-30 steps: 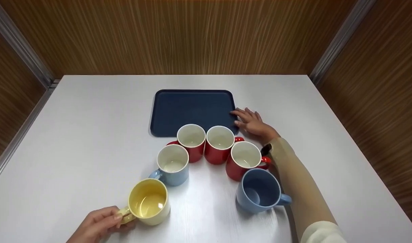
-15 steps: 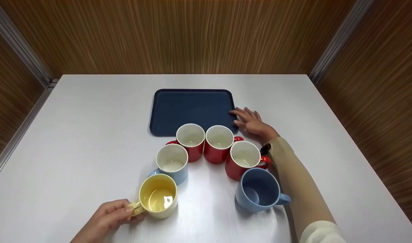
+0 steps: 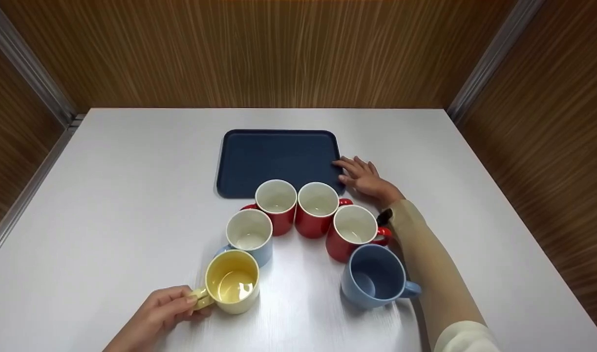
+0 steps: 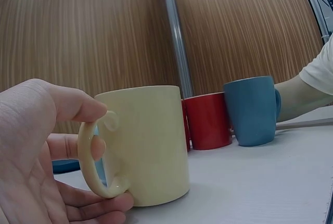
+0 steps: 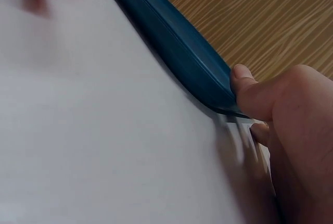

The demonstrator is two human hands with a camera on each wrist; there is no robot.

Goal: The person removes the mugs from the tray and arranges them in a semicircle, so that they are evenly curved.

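Observation:
My left hand (image 3: 164,310) pinches the handle of a pale yellow mug (image 3: 237,307) between thumb and fingers. In the left wrist view one finger passes through the mug's handle (image 4: 86,156). The mug is upright, just in front of a light blue mug (image 3: 262,252); whether they touch cannot be told. Farther up, my right hand (image 3: 367,181) rests at the right edge of a dark blue tray (image 3: 279,154), fingers spread and fairly straight. The right wrist view shows its thumb (image 5: 242,75) against the tray's corner. The other fingertips are largely hidden there.
Three red mugs (image 3: 283,222) and a blue mug (image 3: 362,292) continue an arch with the light blue one, below the tray. My right forearm (image 3: 433,259) runs close beside the blue mug's handle. Wood-grain panels (image 3: 279,54) bound the white table (image 3: 132,195).
My left hand has moved the yellow mug up and to the right, nearer the light blue mug, shifting only slightly in the last half second. The right hand and tray have stayed put.

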